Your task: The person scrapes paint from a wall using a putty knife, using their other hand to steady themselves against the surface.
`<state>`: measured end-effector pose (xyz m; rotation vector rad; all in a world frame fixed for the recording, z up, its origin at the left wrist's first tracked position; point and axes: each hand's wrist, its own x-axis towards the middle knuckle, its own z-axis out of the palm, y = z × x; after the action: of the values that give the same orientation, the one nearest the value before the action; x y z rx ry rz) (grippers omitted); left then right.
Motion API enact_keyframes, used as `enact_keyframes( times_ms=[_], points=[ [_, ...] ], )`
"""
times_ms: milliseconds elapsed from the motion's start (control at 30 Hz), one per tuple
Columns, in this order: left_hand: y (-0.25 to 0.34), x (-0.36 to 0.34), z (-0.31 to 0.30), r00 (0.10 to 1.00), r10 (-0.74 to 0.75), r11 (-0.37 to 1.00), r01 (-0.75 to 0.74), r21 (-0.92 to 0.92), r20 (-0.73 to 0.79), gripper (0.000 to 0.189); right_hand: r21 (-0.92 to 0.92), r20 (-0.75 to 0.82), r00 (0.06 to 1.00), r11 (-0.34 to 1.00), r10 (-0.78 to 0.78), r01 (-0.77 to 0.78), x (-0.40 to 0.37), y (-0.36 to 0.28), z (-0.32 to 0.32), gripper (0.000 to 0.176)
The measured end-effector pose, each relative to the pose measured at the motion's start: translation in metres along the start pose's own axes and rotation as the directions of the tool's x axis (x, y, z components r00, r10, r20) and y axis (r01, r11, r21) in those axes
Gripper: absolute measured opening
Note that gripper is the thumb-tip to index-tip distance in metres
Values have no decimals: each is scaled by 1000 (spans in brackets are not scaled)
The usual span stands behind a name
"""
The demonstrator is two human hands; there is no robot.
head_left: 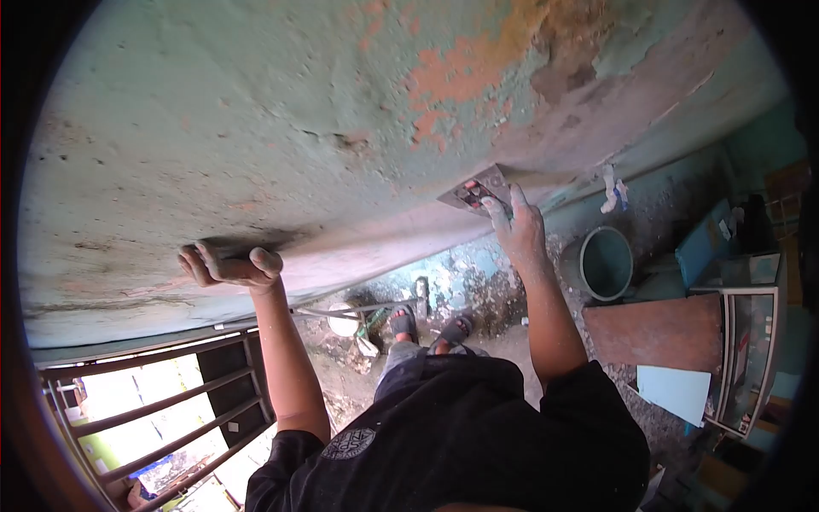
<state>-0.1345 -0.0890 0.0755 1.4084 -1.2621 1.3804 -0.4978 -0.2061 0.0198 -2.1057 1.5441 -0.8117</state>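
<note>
My right hand [520, 229] grips a flat scraper [475, 189], its blade lying against the peeling green and pink wall [341, 102]. The thumb and fingers close round the scraper's handle, and the hand looks dusty. On the left, my left hand [229, 267] is raised close to the wall, its dusty fingers curled and the thumb apart. I see nothing in it. Bare reddish patches and flaking paint mark the wall above both hands.
A grey bucket [601, 263] stands at the right, near a brown board [653, 337] and a glass-fronted cabinet [751, 341]. A barred window [162, 405] is at lower left. Near my feet lie a small white container [344, 319] and a metal bar.
</note>
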Motion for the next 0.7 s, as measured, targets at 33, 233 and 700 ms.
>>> enact_keyframes(
  times_ms=[33,233,700],
  points=[
    [2,1,0,1000,-8,1000,8,18,-3,68,-9,1,1000,1000,-12,12,0,-4,-4,56],
    [5,2,0,999,-27,999,27,20,19,70,-18,-50,996,997,-77,76,1,-6,-9,58],
    [9,5,0,999,-44,999,44,-17,5,67,-10,-60,994,996,-93,93,1,1,-8,48]
  ],
)
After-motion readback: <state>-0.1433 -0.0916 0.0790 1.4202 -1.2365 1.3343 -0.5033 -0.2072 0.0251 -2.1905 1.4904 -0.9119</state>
